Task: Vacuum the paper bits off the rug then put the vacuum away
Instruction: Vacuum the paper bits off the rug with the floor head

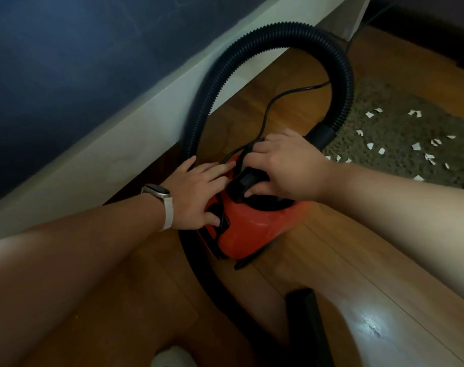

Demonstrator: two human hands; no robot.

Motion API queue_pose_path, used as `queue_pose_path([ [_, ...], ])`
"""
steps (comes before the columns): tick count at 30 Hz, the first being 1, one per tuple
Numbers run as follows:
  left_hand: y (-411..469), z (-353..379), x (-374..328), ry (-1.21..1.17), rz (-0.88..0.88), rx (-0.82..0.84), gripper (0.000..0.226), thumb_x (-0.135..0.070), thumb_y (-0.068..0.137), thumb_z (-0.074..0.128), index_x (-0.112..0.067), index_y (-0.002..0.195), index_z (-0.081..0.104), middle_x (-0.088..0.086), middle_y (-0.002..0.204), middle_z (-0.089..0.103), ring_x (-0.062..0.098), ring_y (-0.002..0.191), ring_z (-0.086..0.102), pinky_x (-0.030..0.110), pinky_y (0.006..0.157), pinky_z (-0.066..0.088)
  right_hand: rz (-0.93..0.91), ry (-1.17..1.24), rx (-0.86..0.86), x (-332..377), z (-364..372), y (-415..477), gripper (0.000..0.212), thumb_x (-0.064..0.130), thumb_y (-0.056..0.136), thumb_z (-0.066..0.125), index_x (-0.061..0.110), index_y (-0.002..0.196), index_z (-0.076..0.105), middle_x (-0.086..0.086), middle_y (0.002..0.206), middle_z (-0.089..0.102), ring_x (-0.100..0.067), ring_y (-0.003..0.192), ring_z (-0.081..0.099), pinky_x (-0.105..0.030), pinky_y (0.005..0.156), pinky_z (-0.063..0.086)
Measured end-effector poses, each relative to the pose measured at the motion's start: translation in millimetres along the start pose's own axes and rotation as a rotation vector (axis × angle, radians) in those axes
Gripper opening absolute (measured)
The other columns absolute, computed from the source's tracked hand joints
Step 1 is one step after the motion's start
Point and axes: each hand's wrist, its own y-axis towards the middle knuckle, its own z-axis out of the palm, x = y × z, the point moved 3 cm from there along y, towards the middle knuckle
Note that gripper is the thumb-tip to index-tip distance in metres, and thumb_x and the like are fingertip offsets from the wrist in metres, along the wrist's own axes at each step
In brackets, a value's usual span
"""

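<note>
A small red vacuum [249,231] sits on the wooden floor in the middle of the view. Its black ribbed hose [342,64] arcs up and over from the body toward the rug. My left hand [196,192], with a watch on the wrist, rests flat on the vacuum's left side, fingers spread. My right hand [286,162] grips the black handle [248,181] on top, fingers curled round it. A thin black power cord [273,102] runs from under my right hand toward the back. White paper bits [416,147] lie scattered on the grey-brown rug [400,123] at the right.
A bed with a dark blue cover [53,62] and a white side panel [119,144] runs along the left. A black nozzle tube [310,321] lies on the floor at the bottom. The hose continues along the floor below the vacuum.
</note>
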Motion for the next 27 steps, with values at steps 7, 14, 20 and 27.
queue_pose_path([
  [7,4,7,1,-0.097,-0.021,-0.009,0.083,-0.060,0.071,0.073,-0.023,0.138,0.040,-0.006,0.161,0.015,0.020,0.147,0.021,0.052,0.121,0.007,-0.039,0.021,-0.160,0,4,1,0.058,0.074,0.076,0.043,0.025,0.091,0.070,0.007,0.076,0.063,-0.021,0.073,0.062,-0.030,0.071,0.027],
  [14,3,9,3,-0.122,-0.034,0.028,0.092,-0.062,0.076,0.068,-0.026,0.149,0.027,-0.011,0.163,0.001,0.016,0.150,0.010,0.046,0.122,-0.001,-0.028,0.038,-0.162,-1,5,0,0.052,0.071,0.073,0.056,0.025,0.093,0.071,0.007,0.076,0.062,-0.021,0.073,0.061,-0.030,0.073,0.026],
  [20,-28,10,-8,-0.200,-0.002,-0.156,0.076,-0.049,0.084,0.063,-0.019,0.147,0.033,0.006,0.161,0.018,0.027,0.143,0.029,0.049,0.116,0.026,-0.001,0.038,-0.067,-1,2,-6,0.061,0.074,0.079,0.041,0.026,0.104,0.068,0.007,0.088,0.063,-0.019,0.084,0.059,-0.032,0.077,0.029],
  [27,-69,27,-69,-0.112,0.420,-0.226,0.019,-0.023,0.082,0.062,-0.011,0.097,0.066,0.010,0.105,0.061,0.027,0.088,0.061,0.040,0.069,0.051,0.031,0.107,-0.017,-2,-5,-23,0.060,0.065,0.088,0.040,0.025,0.126,0.061,0.001,0.111,0.062,-0.024,0.108,0.055,-0.041,0.096,0.036],
])
